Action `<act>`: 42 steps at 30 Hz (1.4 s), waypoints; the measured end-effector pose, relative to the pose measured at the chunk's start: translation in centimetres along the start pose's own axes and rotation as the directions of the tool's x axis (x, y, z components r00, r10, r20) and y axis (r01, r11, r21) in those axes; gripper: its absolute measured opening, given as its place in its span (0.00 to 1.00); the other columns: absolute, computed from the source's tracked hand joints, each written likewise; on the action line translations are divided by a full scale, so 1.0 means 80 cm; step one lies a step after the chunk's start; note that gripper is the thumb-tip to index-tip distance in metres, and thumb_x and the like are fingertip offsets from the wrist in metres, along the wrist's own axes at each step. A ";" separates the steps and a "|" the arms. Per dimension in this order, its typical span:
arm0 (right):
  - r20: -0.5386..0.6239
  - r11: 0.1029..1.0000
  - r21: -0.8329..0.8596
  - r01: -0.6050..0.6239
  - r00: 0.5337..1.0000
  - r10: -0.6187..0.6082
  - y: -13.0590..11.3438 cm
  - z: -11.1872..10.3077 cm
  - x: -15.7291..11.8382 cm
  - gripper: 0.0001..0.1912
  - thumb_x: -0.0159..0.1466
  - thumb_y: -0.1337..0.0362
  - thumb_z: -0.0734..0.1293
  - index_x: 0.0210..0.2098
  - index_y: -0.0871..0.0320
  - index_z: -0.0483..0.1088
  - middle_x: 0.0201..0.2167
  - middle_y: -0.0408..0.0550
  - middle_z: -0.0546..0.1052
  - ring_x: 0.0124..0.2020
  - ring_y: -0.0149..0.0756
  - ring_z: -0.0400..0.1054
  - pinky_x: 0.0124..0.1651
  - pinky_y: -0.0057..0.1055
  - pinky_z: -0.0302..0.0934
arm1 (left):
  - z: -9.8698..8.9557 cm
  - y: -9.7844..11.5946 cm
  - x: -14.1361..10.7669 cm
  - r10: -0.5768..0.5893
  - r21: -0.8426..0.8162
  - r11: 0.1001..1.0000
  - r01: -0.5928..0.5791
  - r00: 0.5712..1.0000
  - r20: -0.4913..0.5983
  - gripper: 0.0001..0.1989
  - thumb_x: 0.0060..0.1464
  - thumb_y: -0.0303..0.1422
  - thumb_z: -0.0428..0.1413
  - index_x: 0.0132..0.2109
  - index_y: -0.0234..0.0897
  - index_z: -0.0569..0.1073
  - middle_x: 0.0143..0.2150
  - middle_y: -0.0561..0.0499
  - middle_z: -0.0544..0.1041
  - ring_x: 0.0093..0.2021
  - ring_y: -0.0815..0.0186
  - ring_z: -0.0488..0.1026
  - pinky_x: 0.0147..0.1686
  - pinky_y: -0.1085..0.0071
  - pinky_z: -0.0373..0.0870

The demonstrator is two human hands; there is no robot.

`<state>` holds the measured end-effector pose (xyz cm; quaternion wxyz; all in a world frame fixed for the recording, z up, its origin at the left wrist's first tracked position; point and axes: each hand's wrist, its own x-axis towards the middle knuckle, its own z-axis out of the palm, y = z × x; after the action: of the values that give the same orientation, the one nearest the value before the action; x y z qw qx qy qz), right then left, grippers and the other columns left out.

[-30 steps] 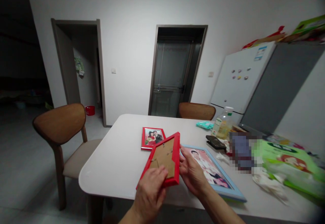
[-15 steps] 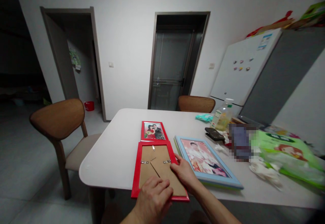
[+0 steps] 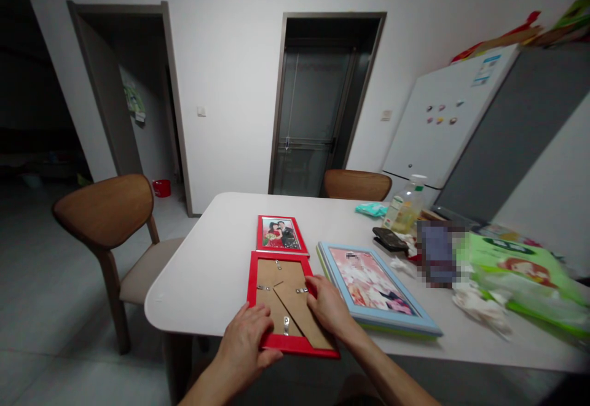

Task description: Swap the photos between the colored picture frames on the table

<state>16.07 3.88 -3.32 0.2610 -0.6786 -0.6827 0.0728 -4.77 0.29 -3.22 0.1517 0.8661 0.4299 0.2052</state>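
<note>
A red picture frame lies back side up at the table's near edge, its brown backing board showing metal clips and a slanted stand flap. My left hand grips the frame's lower left corner, thumb along the near rim. At the right side, my right hand holds the frame's edge, with its fingers curled near the right clip. Just beyond, another red frame lies face up with a photo of two people. To the right rests a blue frame with a pink photo, on top of something green-edged.
The white table holds a bottle, a black wallet-like item, a teal packet, crumpled tissues and a green package on the right. Wooden chairs stand at the left and far side.
My left hand has moved left from the backing to the frame's lower left corner, uncovering the bottom clip. The stand flap now sits farther right, and my right hand has shifted slightly left.
</note>
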 end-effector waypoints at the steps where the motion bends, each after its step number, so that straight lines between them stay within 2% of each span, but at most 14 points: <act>1: 0.006 1.000 -0.015 -0.003 1.000 0.003 -0.001 0.001 0.002 0.18 0.50 0.73 0.57 0.39 0.63 0.69 0.40 0.54 0.70 0.41 0.36 0.64 0.46 0.28 0.54 | 0.000 0.000 0.001 -0.008 -0.009 1.000 0.008 1.000 -0.002 0.17 0.37 0.35 0.62 0.38 0.36 0.71 0.49 0.42 0.69 0.50 0.56 0.64 0.54 0.56 0.52; 5: 0.012 0.999 -0.047 0.000 1.000 0.001 -0.001 0.006 0.011 0.16 0.51 0.74 0.57 0.34 0.64 0.72 0.36 0.55 0.71 0.39 0.36 0.65 0.44 0.27 0.55 | 0.001 -0.001 0.003 -0.020 -0.035 0.999 0.019 0.999 -0.041 0.20 0.35 0.35 0.63 0.39 0.36 0.70 0.44 0.44 0.73 0.45 0.57 0.67 0.52 0.57 0.54; 9: -0.008 0.999 -0.049 0.001 1.000 -0.001 0.003 0.013 0.015 0.15 0.53 0.72 0.57 0.34 0.63 0.72 0.35 0.54 0.71 0.38 0.35 0.65 0.43 0.26 0.56 | -0.001 -0.001 0.006 -0.023 -0.028 0.999 0.022 0.999 -0.038 0.22 0.33 0.37 0.63 0.39 0.36 0.70 0.38 0.47 0.74 0.40 0.59 0.69 0.49 0.59 0.58; 14: -0.011 0.998 -0.059 0.009 1.000 -0.009 0.005 0.014 0.019 0.14 0.54 0.70 0.57 0.34 0.61 0.72 0.32 0.52 0.71 0.34 0.35 0.65 0.39 0.27 0.57 | -0.006 0.004 0.007 -0.060 -0.025 0.998 0.060 0.998 -0.004 0.25 0.34 0.36 0.63 0.43 0.34 0.68 0.38 0.47 0.73 0.40 0.59 0.68 0.47 0.61 0.60; 16: -0.032 0.997 -0.072 0.030 0.999 -0.032 0.002 0.010 0.016 0.16 0.54 0.69 0.57 0.38 0.60 0.71 0.35 0.54 0.70 0.37 0.37 0.65 0.42 0.30 0.57 | -0.005 0.004 0.006 -0.069 -0.038 0.997 0.069 0.998 -0.005 0.26 0.35 0.36 0.63 0.44 0.34 0.67 0.39 0.46 0.73 0.41 0.59 0.68 0.47 0.61 0.60; 18: -0.066 0.994 -0.069 0.079 0.994 -0.084 -0.005 0.004 0.008 0.17 0.54 0.68 0.58 0.42 0.59 0.69 0.42 0.56 0.68 0.44 0.41 0.61 0.47 0.34 0.54 | -0.004 0.003 0.005 -0.069 -0.047 0.997 0.069 0.998 -0.011 0.26 0.34 0.36 0.63 0.43 0.33 0.68 0.39 0.45 0.73 0.41 0.59 0.68 0.48 0.61 0.59; 20: 0.008 0.983 0.007 0.182 0.983 -0.182 -0.016 -0.005 -0.003 0.17 0.54 0.67 0.59 0.42 0.57 0.69 0.48 0.54 0.64 0.50 0.41 0.57 0.52 0.36 0.50 | -0.002 0.002 0.005 -0.061 -0.052 0.997 0.059 0.998 -0.022 0.24 0.34 0.36 0.63 0.41 0.34 0.69 0.38 0.46 0.73 0.40 0.59 0.68 0.48 0.61 0.59; 22: 0.190 0.952 0.148 0.269 0.937 -0.294 -0.026 -0.014 -0.015 0.15 0.52 0.68 0.60 0.39 0.55 0.71 0.49 0.51 0.64 0.50 0.39 0.56 0.53 0.34 0.50 | -0.001 0.001 0.005 -0.048 -0.056 0.997 0.046 0.998 -0.031 0.21 0.34 0.36 0.63 0.38 0.35 0.70 0.37 0.48 0.73 0.39 0.60 0.68 0.48 0.61 0.58; 24: 0.336 0.922 0.255 0.290 0.868 -0.366 -0.035 -0.020 -0.024 0.14 0.51 0.69 0.61 0.36 0.54 0.72 0.48 0.49 0.65 0.50 0.37 0.57 0.53 0.33 0.50 | 0.001 0.000 0.005 -0.043 -0.056 0.998 0.041 0.998 -0.034 0.18 0.33 0.36 0.64 0.35 0.35 0.70 0.37 0.47 0.73 0.40 0.60 0.68 0.49 0.61 0.58; 26: 0.379 0.915 0.293 0.278 0.844 -0.378 -0.040 -0.022 -0.029 0.13 0.50 0.70 0.61 0.33 0.54 0.73 0.48 0.49 0.64 0.50 0.36 0.57 0.53 0.33 0.49 | 0.002 0.000 0.006 -0.049 -0.054 0.997 0.047 0.998 -0.035 0.17 0.33 0.35 0.64 0.33 0.35 0.71 0.39 0.46 0.73 0.41 0.59 0.68 0.49 0.61 0.58; 33: 0.284 0.917 0.266 0.298 0.884 -0.370 -0.040 -0.007 -0.028 0.07 0.50 0.68 0.64 0.25 0.55 0.74 0.43 0.48 0.67 0.46 0.36 0.59 0.49 0.33 0.52 | 0.003 -0.001 0.004 -0.064 -0.063 0.996 0.063 0.998 -0.013 0.18 0.33 0.36 0.63 0.34 0.34 0.70 0.43 0.44 0.72 0.44 0.58 0.66 0.49 0.61 0.58; 39: 0.158 0.926 0.221 0.306 0.926 -0.343 -0.050 0.009 -0.008 0.11 0.56 0.63 0.60 0.35 0.58 0.72 0.39 0.50 0.70 0.42 0.36 0.61 0.46 0.31 0.53 | 0.003 0.000 0.005 -0.049 -0.064 0.997 0.046 0.998 -0.039 0.20 0.33 0.34 0.64 0.37 0.34 0.70 0.37 0.48 0.73 0.40 0.60 0.68 0.51 0.60 0.56; 42: 0.119 0.937 0.163 0.308 0.937 -0.328 -0.064 0.031 0.014 0.12 0.57 0.64 0.58 0.32 0.58 0.72 0.33 0.49 0.72 0.36 0.33 0.63 0.41 0.28 0.54 | 0.003 0.000 0.006 -0.039 -0.068 0.997 0.036 0.998 -0.049 0.22 0.33 0.34 0.63 0.39 0.35 0.69 0.38 0.48 0.73 0.40 0.60 0.68 0.51 0.59 0.56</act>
<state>10.44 5.25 -2.78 0.2671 -0.5315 -0.7938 0.1268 -4.39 0.67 -3.36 0.1733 0.8468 0.4427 0.2385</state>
